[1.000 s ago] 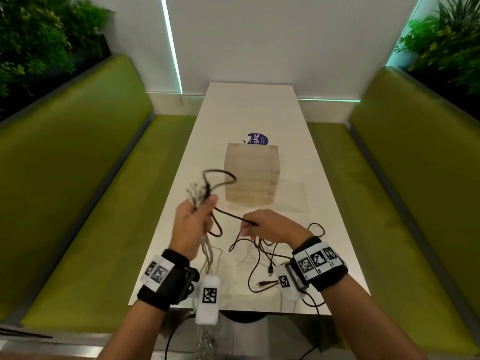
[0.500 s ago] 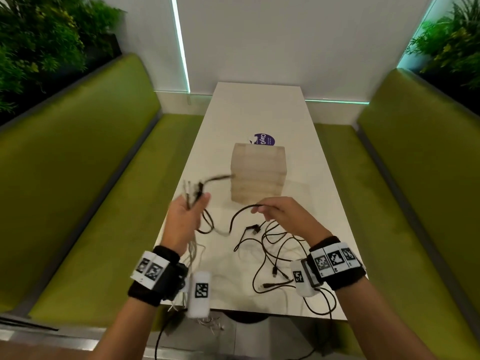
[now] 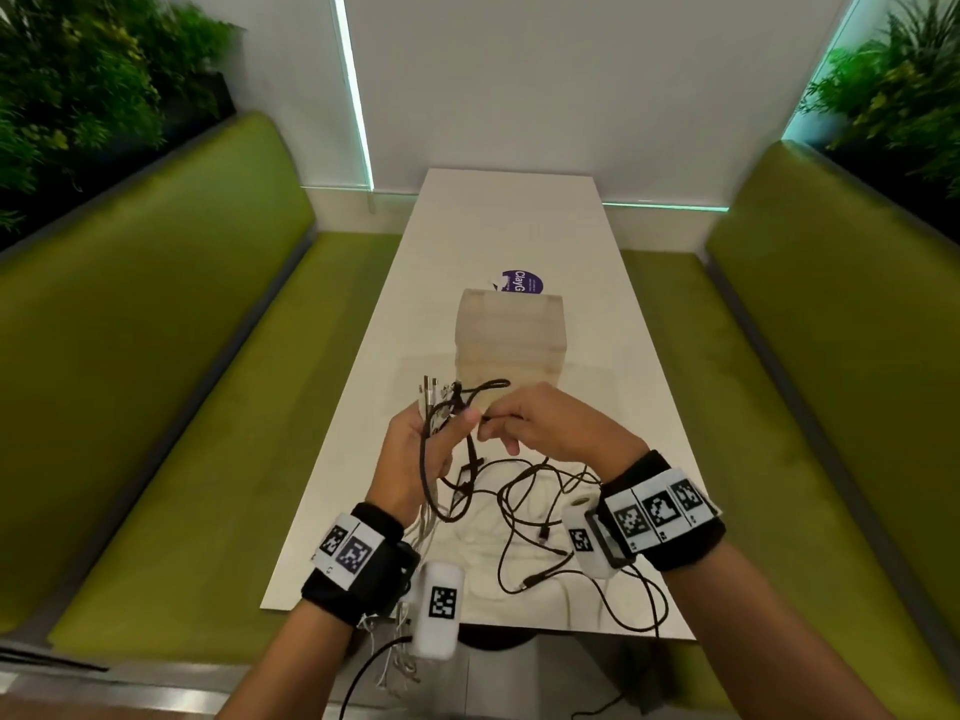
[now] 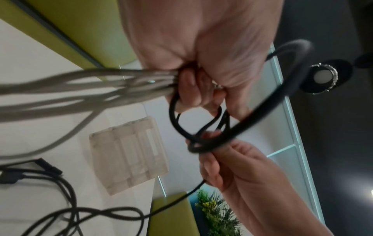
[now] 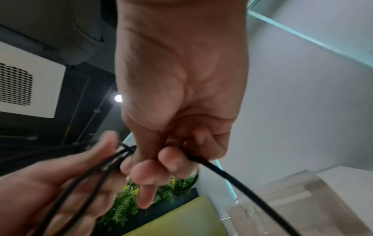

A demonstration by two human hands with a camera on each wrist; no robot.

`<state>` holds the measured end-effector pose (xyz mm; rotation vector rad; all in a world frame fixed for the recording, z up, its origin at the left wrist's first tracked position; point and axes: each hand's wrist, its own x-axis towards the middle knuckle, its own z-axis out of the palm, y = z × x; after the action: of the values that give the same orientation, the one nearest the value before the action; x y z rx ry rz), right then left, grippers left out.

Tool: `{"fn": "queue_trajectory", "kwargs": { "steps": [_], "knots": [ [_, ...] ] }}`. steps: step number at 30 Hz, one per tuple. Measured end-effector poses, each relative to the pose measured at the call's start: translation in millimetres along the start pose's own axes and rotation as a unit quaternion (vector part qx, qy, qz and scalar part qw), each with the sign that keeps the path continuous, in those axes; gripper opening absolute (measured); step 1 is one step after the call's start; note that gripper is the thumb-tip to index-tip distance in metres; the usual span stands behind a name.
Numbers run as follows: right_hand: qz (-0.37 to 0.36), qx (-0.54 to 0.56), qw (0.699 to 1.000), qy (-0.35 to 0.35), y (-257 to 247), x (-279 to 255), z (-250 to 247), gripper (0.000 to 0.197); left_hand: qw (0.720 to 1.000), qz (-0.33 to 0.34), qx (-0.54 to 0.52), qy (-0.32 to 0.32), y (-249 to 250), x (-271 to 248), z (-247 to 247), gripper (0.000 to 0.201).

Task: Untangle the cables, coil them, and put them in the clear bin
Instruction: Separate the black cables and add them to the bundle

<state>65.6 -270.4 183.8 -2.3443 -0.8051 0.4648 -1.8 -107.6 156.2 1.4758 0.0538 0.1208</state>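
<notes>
My left hand (image 3: 423, 449) is raised over the table and grips a bunch of grey-white cables (image 4: 84, 86) together with loops of a black cable (image 3: 434, 459); their plug ends (image 3: 431, 394) stick up above the fist. My right hand (image 3: 524, 423) is close beside it, pinching the same black cable (image 5: 232, 177) and holding a strand against the left hand's thumb. Behind the hands stands the clear bin (image 3: 506, 337). A tangle of black cables (image 3: 540, 517) lies on the white table (image 3: 613, 366) under my right wrist.
A purple round sticker (image 3: 522, 283) lies on the table behind the bin. Green benches (image 3: 171, 387) run along both sides of the table. Cable ends (image 3: 395, 652) hang off the near table edge, below my left wrist.
My right hand has lifted from over the tangle and moved left, bringing the black cable up to my left hand. Another black loop now hangs from the left hand.
</notes>
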Motion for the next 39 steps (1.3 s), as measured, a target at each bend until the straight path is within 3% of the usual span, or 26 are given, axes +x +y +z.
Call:
{"fn": "queue_trajectory", "kwargs": {
  "steps": [5, 8, 10, 13, 17, 20, 23, 29, 34, 39],
  "knots": [
    [-0.017, -0.036, 0.999, -0.012, -0.1, 6.9, 12.9, 0.015, 0.995, 0.021, -0.016, 0.098, 1.4, 2.4, 6.8, 0.031],
    [0.058, -0.093, 0.994, -0.02, 39.9, 12.3, 16.0, 0.013, 0.983, 0.043, -0.047, 0.172, 11.7, 8.5, -8.3, 0.035],
    [0.11, -0.096, 0.989, 0.013, 67.7, 13.2, 18.7, 0.018, 0.98, 0.062, -0.045, 0.185, 20.1, 11.4, -18.6, 0.035],
    [0.124, -0.133, 0.981, 0.069, 85.6, 20.0, 20.7, 0.024, 0.979, 0.076, -0.049, 0.185, 22.2, 9.5, -18.7, 0.037],
    [0.164, -0.212, 0.961, 0.063, 102.6, 22.1, 19.3, 0.027, 0.963, 0.104, -0.088, 0.231, 24.8, 10.1, -26.6, 0.034],
    [0.207, -0.197, 0.956, 0.072, 118.3, 13.5, 19.9, 0.035, 0.956, 0.138, -0.086, 0.244, 29.9, 15.9, -43.9, 0.03],
    [0.188, -0.182, 0.96, 0.099, 111.1, 12.0, 20.2, 0.035, 0.969, 0.111, -0.017, 0.221, 20.6, 21.9, -46.6, 0.033],
    [0.091, -0.239, 0.964, 0.077, 50.8, 17.7, 17.5, 0.025, 0.986, 0.04, 0.15, 0.053, -1.8, 15.2, 7.7, 0.034],
    [0.104, -0.358, 0.921, 0.111, 23.1, 22.7, 21.7, 0.023, 0.994, -0.05, 0.096, 0.007, -11.1, 15.4, 32.2, 0.036],
    [0.047, -0.299, 0.941, 0.152, 18.7, 20.4, 21.8, 0.019, 0.993, -0.064, 0.091, -0.029, -9.9, 17.4, 27.2, 0.038]
  ]
}}
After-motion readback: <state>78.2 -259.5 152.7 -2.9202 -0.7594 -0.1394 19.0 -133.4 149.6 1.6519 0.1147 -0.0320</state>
